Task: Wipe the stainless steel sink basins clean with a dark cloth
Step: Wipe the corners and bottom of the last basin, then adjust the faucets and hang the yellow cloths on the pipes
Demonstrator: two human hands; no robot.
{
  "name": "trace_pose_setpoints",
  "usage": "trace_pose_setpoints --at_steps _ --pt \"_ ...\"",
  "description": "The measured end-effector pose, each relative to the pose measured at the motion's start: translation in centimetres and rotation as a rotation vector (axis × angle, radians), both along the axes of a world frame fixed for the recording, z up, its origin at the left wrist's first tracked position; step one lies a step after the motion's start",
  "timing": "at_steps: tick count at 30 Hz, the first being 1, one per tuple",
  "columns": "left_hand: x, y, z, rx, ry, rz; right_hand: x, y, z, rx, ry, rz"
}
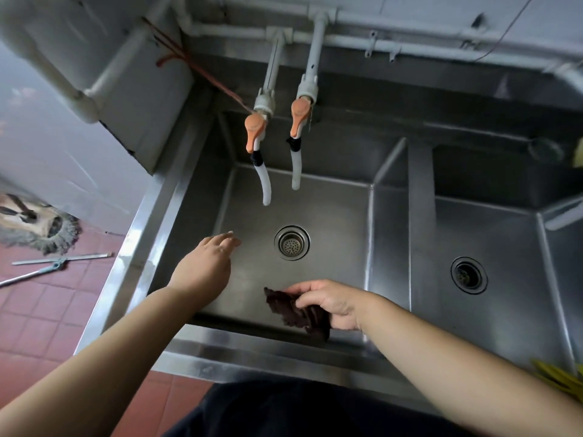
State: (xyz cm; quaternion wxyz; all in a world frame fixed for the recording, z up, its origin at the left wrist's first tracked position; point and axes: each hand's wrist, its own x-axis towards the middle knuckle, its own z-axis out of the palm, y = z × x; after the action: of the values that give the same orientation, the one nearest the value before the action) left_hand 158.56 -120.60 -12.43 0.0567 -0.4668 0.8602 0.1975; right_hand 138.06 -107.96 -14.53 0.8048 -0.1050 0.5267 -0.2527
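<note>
The right hand [331, 302] pinches a bunched dark cloth [299, 313] between thumb and curled fingers, low in the left basin [331, 209] just above its near wall. Whether the cloth already touches the steel is hard to tell. The left hand [205, 263] holds nothing; it is spread flat, palm down, fingers reaching toward the basin floor left of the drain [291, 242] (perhaps to brace or feel for grime).

The step in hand looks like the start of wiping this basin. Next the cloth probably needs pressing flat on the floor and sweeping toward the drain, then up the walls, keeping clear of the two taps [277, 143] hanging over the back. The right basin [492, 234], beyond the divider, would be wiped after that.
</note>
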Motion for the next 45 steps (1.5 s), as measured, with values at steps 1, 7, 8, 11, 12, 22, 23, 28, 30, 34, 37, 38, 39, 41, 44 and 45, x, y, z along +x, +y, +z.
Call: trace_pose_setpoints --at_steps 1,7,8,11,12,22,23,28,30,34,37,38,39,41,44,45 --pt "-0.3 -0.1 0.5 -0.009 0.009 -0.010 -0.6 0.0 0.7 -0.019 0.003 -0.043" --pt "-3.1 -0.5 3.5 -0.033 0.058 -0.177 -3.7 0.5 5.3 -0.141 0.029 -0.366" --pt "-3.6 -0.5 4.1 -0.036 0.069 -0.207 -4.1 0.8 6.0 -0.158 0.046 -0.413" --pt "-5.0 -0.4 5.8 -0.033 0.131 -0.289 -4.7 2.0 8.8 -0.185 0.125 -0.557" --pt "-5.3 -0.3 6.4 -0.034 0.148 -0.323 -4.7 2.6 9.8 -0.189 0.150 -0.617" --pt "-9.4 4.2 10.2 0.023 0.249 -0.777 -1.3 10.5 15.1 -0.219 0.151 -1.207" --pt "-10.2 5.3 10.5 0.033 0.260 -0.827 -0.9 11.6 15.3 -0.230 0.140 -1.252" --pt "-14.6 11.9 11.6 0.068 0.290 -1.070 0.6 18.4 15.9 -0.272 0.134 -1.501" --pt "-16.4 15.0 12.0 0.079 0.304 -1.158 0.6 21.8 16.1 -0.280 0.142 -1.604" --pt "-20.3 22.1 12.6 0.101 0.308 -1.312 0.2 29.5 16.9 -0.231 0.193 -1.796" --pt "-23.7 28.8 13.0 0.126 0.333 -1.390 -1.0 35.8 17.3 -0.211 0.215 -1.942" --pt "-24.8 31.2 13.2 0.135 0.345 -1.406 -1.6 37.9 17.4 -0.195 0.214 -1.985" --pt "-25.9 33.7 13.3 0.145 0.360 -1.415 -2.2 40.0 17.3 -0.187 0.216 -2.022" --pt "-28.2 39.0 13.2 0.184 0.386 -1.406 -3.9 44.3 17.3 -0.187 0.224 -2.078" --pt "-31.5 46.4 13.2 0.273 0.419 -1.331 -7.0 50.7 17.6 -0.188 0.241 -2.129" --pt "-32.7 48.7 13.1 0.296 0.429 -1.315 -8.1 52.6 17.7 -0.199 0.239 -2.139"
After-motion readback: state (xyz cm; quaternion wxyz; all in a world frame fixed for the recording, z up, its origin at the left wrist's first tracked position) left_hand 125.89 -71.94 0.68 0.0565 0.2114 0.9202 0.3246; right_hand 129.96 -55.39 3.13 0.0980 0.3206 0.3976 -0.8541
